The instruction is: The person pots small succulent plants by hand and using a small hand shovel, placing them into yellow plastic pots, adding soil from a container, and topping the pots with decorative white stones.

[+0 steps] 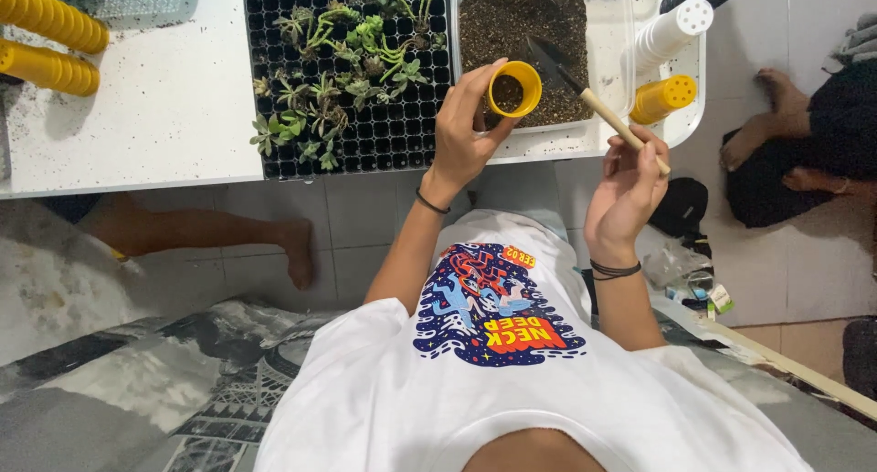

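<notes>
The left hand (466, 129) is closed around a small yellow pot (513, 88), fingers wrapped about its side, the mouth tipped toward the camera with dark soil showing inside. The right hand (630, 184) grips the wooden handle of a trowel (585, 93) between fingertips and thumb; the dark blade points away from it, its tip just beside the pot's rim. Both pot and blade are held above a clear tub (607, 33) of dark soil that sits on the white tabletop (155, 106).

Just left of the left hand lies a black seedling tray (384, 138), with small green succulents (343, 70) growing in many of its cells. Beyond the right hand, at the tub's far side, a stack of white pots (671, 29) and a stack of yellow pots (662, 97) lie on their sides. Well away to the left of both hands, at the tabletop's edge, are two more yellow stacks (50, 38). Another person's bare feet (767, 116) rest on the tiled floor to the right of the right hand.
</notes>
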